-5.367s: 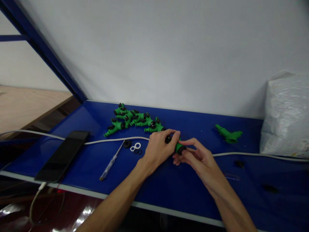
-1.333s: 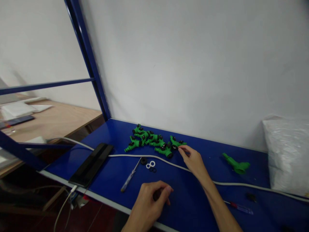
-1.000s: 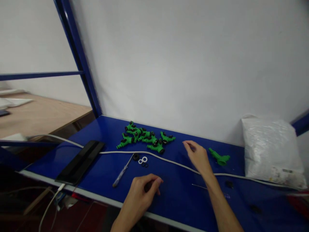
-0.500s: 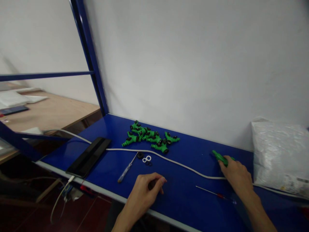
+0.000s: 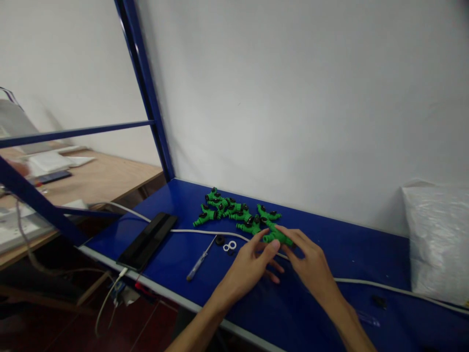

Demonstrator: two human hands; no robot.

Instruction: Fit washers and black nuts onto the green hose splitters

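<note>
A green Y-shaped hose connector (image 5: 280,236) with black parts is held up over the blue table, in front of a group of similar connectors. My right hand (image 5: 306,256) grips it from the right, fingers closed around its right side. At its left end is my left hand (image 5: 252,264), thumb and index finger either side of it and the other fingers spread; whether they touch it is hard to tell. The loose green connectors (image 5: 240,213) lie just behind, several of them. To the left of my left hand are white rings (image 5: 232,245) and a black ring (image 5: 220,240).
A clear-handled screwdriver (image 5: 198,265) lies left of the rings. Beyond it rests a black flat device (image 5: 148,241) with a cable. A white cable (image 5: 384,286) crosses the table. Another clear handle (image 5: 368,319) shows beside my right forearm. A plastic-wrapped package (image 5: 437,244) stands at right.
My right hand has brought the green connector from the right side to the middle. My left hand has moved right to meet it, its fingers opening. The view has shifted slightly.
</note>
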